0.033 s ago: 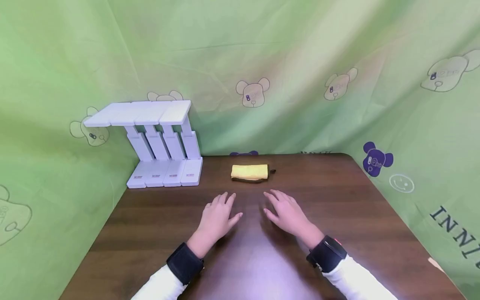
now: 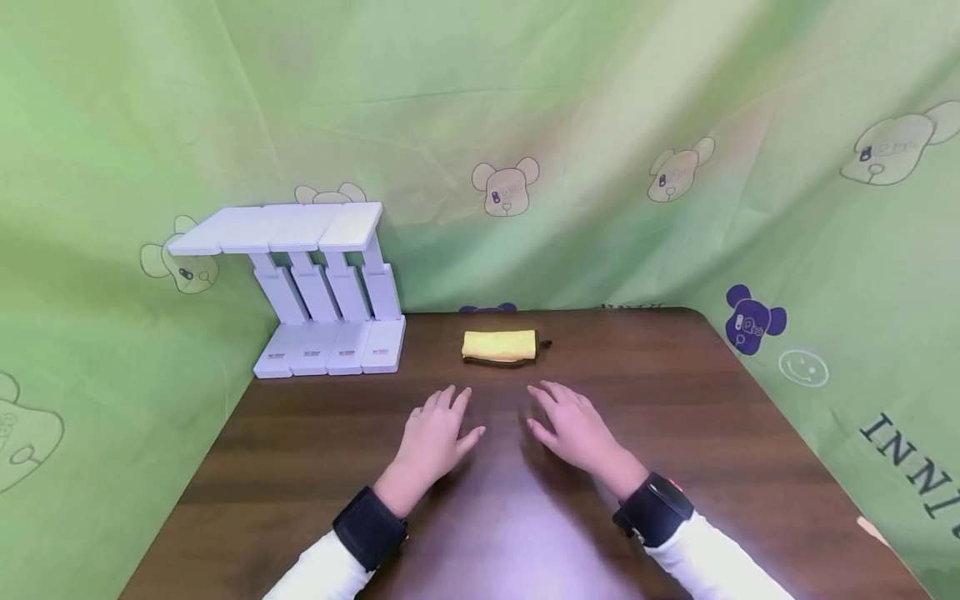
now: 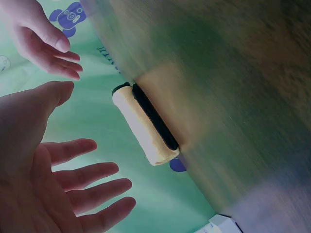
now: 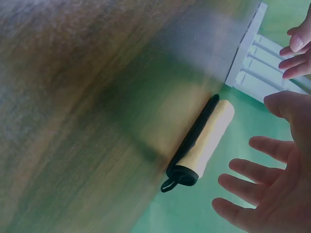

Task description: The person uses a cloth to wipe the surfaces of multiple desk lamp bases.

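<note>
A yellow rolled cloth (image 2: 499, 344) with dark edging lies near the far edge of the brown table (image 2: 480, 467). From its right end sticks a small dark loop (image 4: 170, 184), plain in the right wrist view. My left hand (image 2: 429, 442) is over the table, nearer to me than the cloth and a little left of it, fingers spread and holding nothing. Mirroring it on the right, my right hand (image 2: 579, 427) also holds nothing, its fingers loosely extended. Both sets of fingertips point towards the cloth, apart from it.
At the back left stands a row of several white stands (image 2: 330, 292) with flat bases and tops, side by side. A green curtain (image 2: 600, 100) printed with bear heads hangs behind the table and along its sides.
</note>
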Motion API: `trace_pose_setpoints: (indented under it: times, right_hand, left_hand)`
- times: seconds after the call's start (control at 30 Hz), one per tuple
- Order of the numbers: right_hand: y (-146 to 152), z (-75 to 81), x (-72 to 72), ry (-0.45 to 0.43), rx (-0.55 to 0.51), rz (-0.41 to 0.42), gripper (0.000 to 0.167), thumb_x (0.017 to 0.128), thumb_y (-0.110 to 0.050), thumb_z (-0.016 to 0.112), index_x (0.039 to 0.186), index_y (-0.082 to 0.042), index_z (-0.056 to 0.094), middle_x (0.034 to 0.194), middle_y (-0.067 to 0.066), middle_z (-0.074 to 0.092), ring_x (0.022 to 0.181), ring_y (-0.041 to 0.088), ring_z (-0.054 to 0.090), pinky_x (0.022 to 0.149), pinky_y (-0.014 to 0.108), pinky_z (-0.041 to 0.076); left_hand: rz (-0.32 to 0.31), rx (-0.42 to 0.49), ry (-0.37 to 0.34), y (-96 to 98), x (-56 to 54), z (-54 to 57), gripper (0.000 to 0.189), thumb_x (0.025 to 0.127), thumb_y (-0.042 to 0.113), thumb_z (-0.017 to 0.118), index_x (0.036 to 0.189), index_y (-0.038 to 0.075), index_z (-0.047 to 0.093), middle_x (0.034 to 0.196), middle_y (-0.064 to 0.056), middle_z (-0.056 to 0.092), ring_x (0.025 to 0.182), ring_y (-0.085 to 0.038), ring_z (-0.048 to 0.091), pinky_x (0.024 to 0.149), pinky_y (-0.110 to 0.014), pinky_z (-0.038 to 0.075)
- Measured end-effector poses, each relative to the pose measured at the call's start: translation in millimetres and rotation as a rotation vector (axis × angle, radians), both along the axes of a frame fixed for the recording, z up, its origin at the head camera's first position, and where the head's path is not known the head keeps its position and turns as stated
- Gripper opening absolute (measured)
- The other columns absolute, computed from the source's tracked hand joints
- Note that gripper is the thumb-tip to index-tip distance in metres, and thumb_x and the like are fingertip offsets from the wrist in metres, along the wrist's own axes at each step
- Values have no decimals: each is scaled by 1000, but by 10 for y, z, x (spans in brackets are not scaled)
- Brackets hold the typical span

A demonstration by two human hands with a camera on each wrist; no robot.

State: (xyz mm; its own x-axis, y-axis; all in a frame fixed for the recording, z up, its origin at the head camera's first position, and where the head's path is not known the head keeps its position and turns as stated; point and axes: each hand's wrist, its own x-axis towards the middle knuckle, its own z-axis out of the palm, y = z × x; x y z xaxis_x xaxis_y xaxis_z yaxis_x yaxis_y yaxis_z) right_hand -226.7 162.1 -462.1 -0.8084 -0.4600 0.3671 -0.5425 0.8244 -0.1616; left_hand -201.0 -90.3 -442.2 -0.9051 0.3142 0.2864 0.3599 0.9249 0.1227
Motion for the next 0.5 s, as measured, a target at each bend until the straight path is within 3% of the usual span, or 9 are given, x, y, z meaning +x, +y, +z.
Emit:
trace_pose_setpoints:
  times: [0.23, 0.33, 0.43, 0.5]
  right_hand:
    - [-25, -20, -16, -7, 2, 6, 46, 94, -26, 72, 131, -1, 63, 134, 26, 60, 125, 41, 58, 98, 60, 48]
    - [-24, -22, -75, -52, 6, 38, 44, 94, -23, 72, 130, 1, 63, 132, 25, 61, 122, 41, 60, 98, 59, 49]
    - [-45, 35, -289, -155, -7, 78, 48, 95, -20, 71, 135, 2, 58, 137, 24, 59, 125, 38, 58, 103, 55, 47]
    - [-82, 101, -545, -206, -15, 98, 55, 94, -19, 71, 141, 2, 52, 142, 23, 55, 129, 38, 55, 107, 54, 44]
  left_hand:
    - [4, 3, -32, 3, -28, -19, 65, 94, 51, 68, 142, 8, 57, 139, -22, 59, 126, -38, 58, 94, -54, 53]
    - [-1, 12, -34, 4, -24, -46, 65, 94, 51, 67, 141, 7, 57, 138, -22, 59, 126, -38, 58, 94, -54, 53]
    - [-6, 16, -24, 1, -2, -74, 63, 94, 49, 68, 140, 7, 58, 137, -22, 60, 125, -37, 59, 93, -54, 53]
    - [-9, 19, -17, 3, 20, -87, 61, 94, 47, 69, 139, 6, 59, 136, -21, 61, 125, -36, 59, 92, -53, 54]
